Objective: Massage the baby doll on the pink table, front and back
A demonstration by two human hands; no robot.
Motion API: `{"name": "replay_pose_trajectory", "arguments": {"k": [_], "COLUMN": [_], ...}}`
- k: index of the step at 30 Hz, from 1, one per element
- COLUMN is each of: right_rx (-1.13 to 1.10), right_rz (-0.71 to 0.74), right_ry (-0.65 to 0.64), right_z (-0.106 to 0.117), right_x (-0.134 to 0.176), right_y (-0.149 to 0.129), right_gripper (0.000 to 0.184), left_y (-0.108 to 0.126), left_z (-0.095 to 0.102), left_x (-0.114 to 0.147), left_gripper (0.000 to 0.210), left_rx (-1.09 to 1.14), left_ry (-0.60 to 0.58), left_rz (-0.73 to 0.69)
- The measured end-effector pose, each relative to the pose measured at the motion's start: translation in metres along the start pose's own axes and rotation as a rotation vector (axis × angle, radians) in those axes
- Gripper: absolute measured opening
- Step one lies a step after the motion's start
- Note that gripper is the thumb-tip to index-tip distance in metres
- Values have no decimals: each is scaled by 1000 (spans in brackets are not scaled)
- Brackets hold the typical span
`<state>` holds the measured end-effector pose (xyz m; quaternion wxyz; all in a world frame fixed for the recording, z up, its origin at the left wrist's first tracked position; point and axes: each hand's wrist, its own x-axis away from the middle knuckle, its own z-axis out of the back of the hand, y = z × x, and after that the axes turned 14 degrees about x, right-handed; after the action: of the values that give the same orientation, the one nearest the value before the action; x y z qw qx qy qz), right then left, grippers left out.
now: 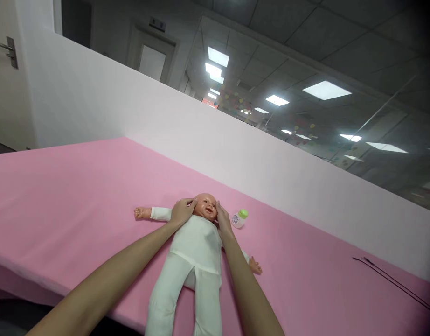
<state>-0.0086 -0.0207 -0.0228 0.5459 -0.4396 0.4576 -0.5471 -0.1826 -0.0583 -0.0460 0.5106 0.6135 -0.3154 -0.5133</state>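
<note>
A baby doll (pixel 197 240) in white clothes lies on its back, its head toward the wall and its arms spread. My left hand (pixel 183 211) presses against the left side of the doll's head, fingers bent and close together. On the opposite side, my right hand (pixel 222 218) cups the head by the cheek and ear, with its fingertips partly hidden behind it. The head is held between both hands. Just right of my right hand, a small clear bottle with a green cap (pixel 239 218) rests on the pink cover.
A pink-covered table (pixel 89 186) runs along a low white wall (pixel 201 140). Thin black cords (pixel 393 282) lie at the far right. The table's front edge is at lower left. Beyond are a door with a handle (pixel 12 52) and glass reflecting ceiling lights.
</note>
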Motion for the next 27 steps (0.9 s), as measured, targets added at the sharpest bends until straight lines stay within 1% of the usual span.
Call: {"name": "replay_pose_trajectory", "arguments": {"k": [3, 7, 10, 12, 15, 17, 21, 24, 27], "right_rx": [37, 18, -2, 11, 62, 83, 38, -50, -73], "right_rz": [15, -38, -37, -3, 84, 119, 101, 85, 82], "right_ry": [3, 29, 15, -36, -195, -254, -266, -313, -306], "right_z": [-1, 0, 2, 6, 12, 16, 23, 27, 30], "right_x": [1, -1, 4, 10, 22, 26, 26, 22, 20], "right_y": [-1, 1, 1, -1, -4, -3, 5, 13, 19], "right_gripper": [54, 53, 51, 52, 55, 62, 78, 82, 83], "left_y": [1, 0, 3, 7, 12, 13, 10, 8, 8], "left_z": [0, 1, 2, 3, 5, 6, 6, 7, 7], "left_x": [1, 1, 3, 7, 11, 11, 9, 7, 9], "left_gripper": [48, 52, 58, 60, 60, 57, 55, 55, 55], "left_rx": [-19, -57, -62, -55, -31, -18, -13, -13, -36], "left_ry": [-1, 6, 0, -18, -62, -85, -87, -85, -94], "left_rz": [2, 21, 14, 9, 11, 6, -9, -15, -12]}}
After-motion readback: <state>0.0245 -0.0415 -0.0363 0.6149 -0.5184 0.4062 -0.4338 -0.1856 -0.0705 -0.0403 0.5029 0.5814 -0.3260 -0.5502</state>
